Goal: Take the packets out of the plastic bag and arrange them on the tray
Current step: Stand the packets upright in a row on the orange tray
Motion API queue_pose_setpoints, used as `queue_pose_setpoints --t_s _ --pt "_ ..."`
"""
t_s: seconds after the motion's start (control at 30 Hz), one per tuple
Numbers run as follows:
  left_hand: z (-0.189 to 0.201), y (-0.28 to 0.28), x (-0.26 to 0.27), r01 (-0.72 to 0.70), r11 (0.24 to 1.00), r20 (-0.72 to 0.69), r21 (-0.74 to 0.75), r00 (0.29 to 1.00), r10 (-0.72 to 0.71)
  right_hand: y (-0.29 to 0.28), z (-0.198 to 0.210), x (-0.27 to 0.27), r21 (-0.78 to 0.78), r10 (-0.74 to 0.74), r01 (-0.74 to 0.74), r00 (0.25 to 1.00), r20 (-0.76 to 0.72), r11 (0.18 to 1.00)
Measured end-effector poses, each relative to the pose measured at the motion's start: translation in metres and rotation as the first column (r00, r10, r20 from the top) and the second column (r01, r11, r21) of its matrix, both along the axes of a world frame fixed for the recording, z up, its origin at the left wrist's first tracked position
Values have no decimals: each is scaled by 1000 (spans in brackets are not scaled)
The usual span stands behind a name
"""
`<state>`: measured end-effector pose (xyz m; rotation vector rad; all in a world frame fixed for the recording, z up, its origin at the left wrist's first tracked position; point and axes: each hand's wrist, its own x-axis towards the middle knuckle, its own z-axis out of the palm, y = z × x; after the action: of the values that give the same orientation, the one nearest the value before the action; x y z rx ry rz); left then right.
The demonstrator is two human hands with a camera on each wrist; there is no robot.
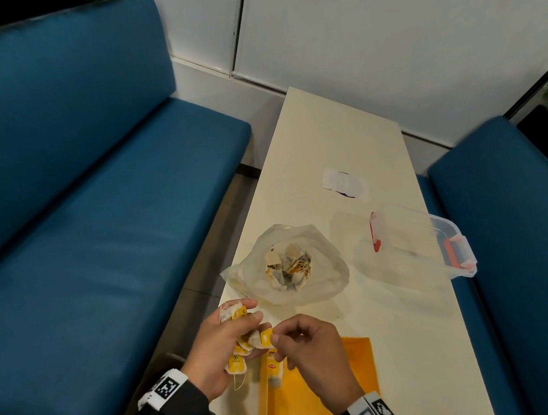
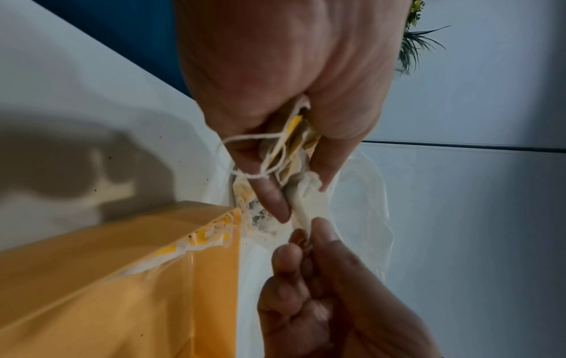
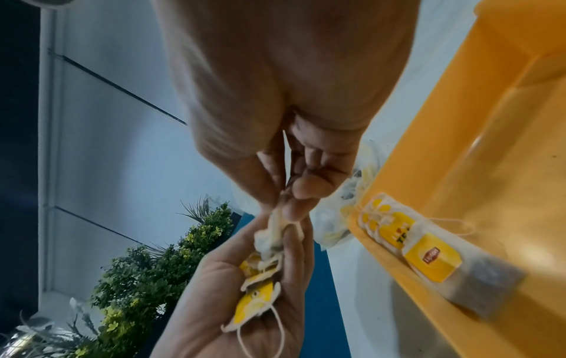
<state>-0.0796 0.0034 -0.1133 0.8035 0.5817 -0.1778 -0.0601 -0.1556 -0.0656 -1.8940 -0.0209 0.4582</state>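
My left hand [image 1: 228, 340] grips a bunch of tea bag packets [image 1: 244, 342] with yellow tags and loose strings, just left of the yellow tray [image 1: 328, 404]. My right hand [image 1: 303, 345] pinches one packet [image 3: 277, 230] of that bunch between thumb and fingertips. In the left wrist view the same pinch shows on the packet [image 2: 306, 206]. Two packets [image 3: 422, 247] lie against the tray wall [image 3: 459, 121]. The open clear plastic bag [image 1: 290, 264] sits on the table beyond the hands, with several packets still inside.
A clear plastic box [image 1: 418, 241] with red clips stands right of the bag. A small white wrapper [image 1: 345, 183] lies further back on the cream table [image 1: 342, 130]. Blue benches [image 1: 93, 212] flank the table on both sides.
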Motion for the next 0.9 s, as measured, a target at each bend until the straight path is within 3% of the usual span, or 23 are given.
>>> queue_pose_setpoints --t_s 0.17,0.23,0.3,0.37,0.47,0.57,0.67,0.77,0.9 --pt "-3 0 -3 -22 999 -33 24 999 23 -7 3 13 -101 -11 17 998 55 995" --pt "-3 2 -5 -29 998 -41 52 999 31 -14 8 17 -306 168 -117 975 144 945" --pt "-2 5 -7 5 992 -42 129 999 0 -20 16 20 -528 420 -285 895 152 800" --pt "2 7 -9 94 971 -15 219 996 -93 -23 24 24 -574 495 -352 862 109 740" --pt "9 9 -10 285 904 59 320 946 -319 -29 32 29 -501 455 -345 883 114 794" --pt "14 5 -11 414 781 54 467 868 -493 -30 33 30 -394 399 -320 907 135 861" --pt "12 -3 -13 384 732 47 563 869 -492 -30 29 27 -287 342 -297 932 120 911" --pt "11 -6 -15 326 733 58 597 894 -445 -33 25 24 -169 271 -253 958 95 953" --pt "15 -6 -18 349 751 108 560 868 -484 -37 20 20 -64 228 -225 973 42 972"
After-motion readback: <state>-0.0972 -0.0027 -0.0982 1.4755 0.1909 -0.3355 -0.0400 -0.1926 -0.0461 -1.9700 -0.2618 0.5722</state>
